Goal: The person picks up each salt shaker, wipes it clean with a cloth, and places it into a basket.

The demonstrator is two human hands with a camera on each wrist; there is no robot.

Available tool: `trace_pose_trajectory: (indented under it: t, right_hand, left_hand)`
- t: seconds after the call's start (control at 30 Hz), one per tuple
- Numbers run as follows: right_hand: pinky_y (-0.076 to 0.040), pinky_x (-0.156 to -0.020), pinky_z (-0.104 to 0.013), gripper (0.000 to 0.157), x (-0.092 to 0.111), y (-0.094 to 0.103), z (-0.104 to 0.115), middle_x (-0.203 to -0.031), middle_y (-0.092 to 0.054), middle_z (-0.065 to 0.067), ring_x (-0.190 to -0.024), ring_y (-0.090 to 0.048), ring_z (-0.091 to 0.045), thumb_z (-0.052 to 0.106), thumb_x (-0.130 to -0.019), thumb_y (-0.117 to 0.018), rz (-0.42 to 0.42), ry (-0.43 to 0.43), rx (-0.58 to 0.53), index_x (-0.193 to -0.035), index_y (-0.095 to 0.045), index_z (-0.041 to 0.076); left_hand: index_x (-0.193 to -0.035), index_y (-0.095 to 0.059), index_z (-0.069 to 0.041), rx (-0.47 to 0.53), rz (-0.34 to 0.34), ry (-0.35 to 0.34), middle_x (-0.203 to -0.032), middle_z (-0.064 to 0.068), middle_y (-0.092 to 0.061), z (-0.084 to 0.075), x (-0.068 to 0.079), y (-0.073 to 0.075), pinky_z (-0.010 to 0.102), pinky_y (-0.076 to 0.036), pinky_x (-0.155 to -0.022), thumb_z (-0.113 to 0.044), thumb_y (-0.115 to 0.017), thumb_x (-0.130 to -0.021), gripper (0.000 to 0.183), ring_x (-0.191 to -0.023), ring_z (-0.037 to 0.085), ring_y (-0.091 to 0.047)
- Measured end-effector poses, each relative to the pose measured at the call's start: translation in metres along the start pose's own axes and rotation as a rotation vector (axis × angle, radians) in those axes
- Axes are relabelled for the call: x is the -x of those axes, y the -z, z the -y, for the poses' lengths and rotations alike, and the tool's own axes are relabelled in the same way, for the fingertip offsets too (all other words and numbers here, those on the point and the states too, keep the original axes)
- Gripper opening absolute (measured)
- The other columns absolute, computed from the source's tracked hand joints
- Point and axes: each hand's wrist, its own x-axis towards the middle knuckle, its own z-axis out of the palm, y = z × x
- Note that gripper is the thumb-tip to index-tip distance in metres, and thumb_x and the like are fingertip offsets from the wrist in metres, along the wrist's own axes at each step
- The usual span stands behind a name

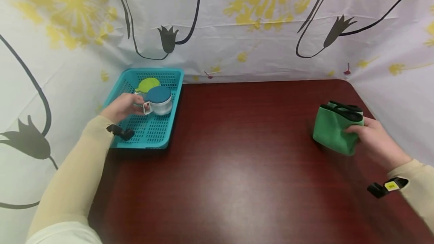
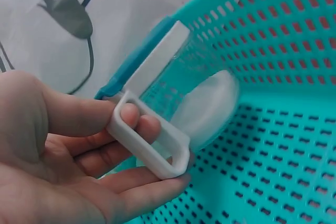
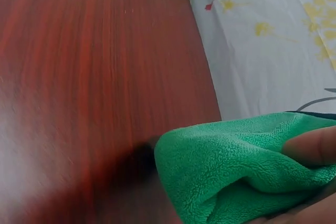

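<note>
My left hand [image 1: 125, 106] grips the white handle [image 2: 149, 137] of a clear-sided container with a blue lid [image 1: 158, 94], its fingers passing through the handle loop. That container is inside or just above a turquoise basket [image 1: 142, 138]; whether it touches the bottom cannot be seen. Behind it, partly hidden, is another container with a lime-green lid [image 1: 149, 84]. Over at the right side of the table, my right hand [image 1: 376, 140] pinches a folded green cloth [image 1: 333, 129] with black edging. In the right wrist view the plush cloth [image 3: 210, 166] bulges beyond the fingers, above the wood.
The dark red-brown wooden table [image 1: 237, 153] has a glossy top. Its basket stands at the far left corner, near a white flower-patterned sheet [image 1: 217, 40] that hangs along the back and sides. Perforated walls [image 2: 283, 30] rise around the basket.
</note>
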Motion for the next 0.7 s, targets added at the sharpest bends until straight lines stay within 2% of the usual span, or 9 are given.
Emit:
trace_pose_trajectory:
  t: [0.17,0.23,0.3,0.4,0.5,0.6,0.7]
  right_hand:
    - [-0.05,-0.065,-0.025,0.023,-0.007,0.005,0.008,-0.092,-0.07,0.007,-0.08,-0.062,-0.009,0.015,-0.102,-0.056,-0.088,0.098,0.334,-0.118,-0.062,0.001]
    - [-0.042,-0.057,-0.025,0.016,-0.01,0.005,0.011,-0.076,-0.061,0.004,-0.068,-0.054,-0.011,0.013,-0.1,-0.056,-0.129,0.154,0.434,-0.109,-0.06,0.0]
    - [-0.034,-0.052,-0.029,0.008,-0.012,0.006,0.014,-0.066,-0.049,-0.001,-0.059,-0.045,-0.015,0.01,-0.099,-0.053,-0.177,0.203,0.508,-0.101,-0.057,0.003]
    - [-0.023,-0.051,-0.033,0.006,-0.015,0.005,0.018,-0.062,-0.033,-0.005,-0.052,-0.03,-0.019,0.008,-0.097,-0.047,-0.234,0.261,0.602,-0.093,-0.051,0.009]
    - [-0.022,-0.054,-0.033,0.016,-0.019,0.002,0.02,-0.066,-0.044,-0.008,-0.054,-0.032,-0.02,0.004,-0.092,-0.046,-0.26,0.315,0.686,-0.1,-0.057,0.012]
    - [-0.026,-0.059,-0.036,0.036,-0.029,-0.002,0.018,-0.083,-0.06,-0.013,-0.064,-0.041,-0.025,0.001,-0.088,-0.049,-0.261,0.368,0.762,-0.12,-0.062,0.01]
    - [-0.031,-0.062,-0.042,0.054,-0.043,-0.006,0.012,-0.109,-0.063,-0.018,-0.076,-0.048,-0.033,-0.001,-0.084,-0.053,-0.264,0.427,0.81,-0.136,-0.058,0.008]
  left_hand:
    - [-0.092,-0.062,0.005,0.007,0.054,0.066,-0.105,0.012,-0.064,0.007,-0.002,0.004,0.06,-0.035,-0.109,0.001,-0.042,-0.101,0.023,-0.112,0.037,-0.063]
    - [-0.091,-0.06,0.004,0.005,0.06,0.073,-0.107,0.014,-0.062,0.011,-0.005,0.006,0.059,-0.035,-0.109,0.001,-0.041,-0.101,0.022,-0.115,0.038,-0.061]
    - [-0.085,-0.056,0.0,-0.022,0.044,0.07,-0.112,0.017,-0.059,0.015,-0.008,0.008,0.058,-0.037,-0.108,0.0,-0.041,-0.101,0.022,-0.118,0.038,-0.059]
    - [-0.078,-0.051,-0.005,-0.12,0.017,0.064,-0.125,0.023,-0.053,0.02,-0.012,0.011,0.056,-0.039,-0.107,-0.001,-0.042,-0.098,0.022,-0.124,0.04,-0.054]
    - [-0.08,-0.047,-0.005,-0.194,-0.012,0.076,-0.139,0.026,-0.044,0.023,-0.014,0.012,0.056,-0.04,-0.106,-0.003,-0.043,-0.097,0.018,-0.132,0.043,-0.048]
    - [-0.096,-0.051,0.004,-0.185,-0.025,0.088,-0.148,0.028,-0.035,0.025,-0.014,0.011,0.056,-0.041,-0.106,-0.002,-0.042,-0.098,0.011,-0.135,0.047,-0.042]
    - [-0.119,-0.048,0.01,-0.202,-0.048,0.08,-0.15,0.029,-0.031,0.024,-0.01,0.009,0.056,-0.041,-0.106,-0.001,-0.04,-0.098,0.025,-0.134,0.049,-0.041]
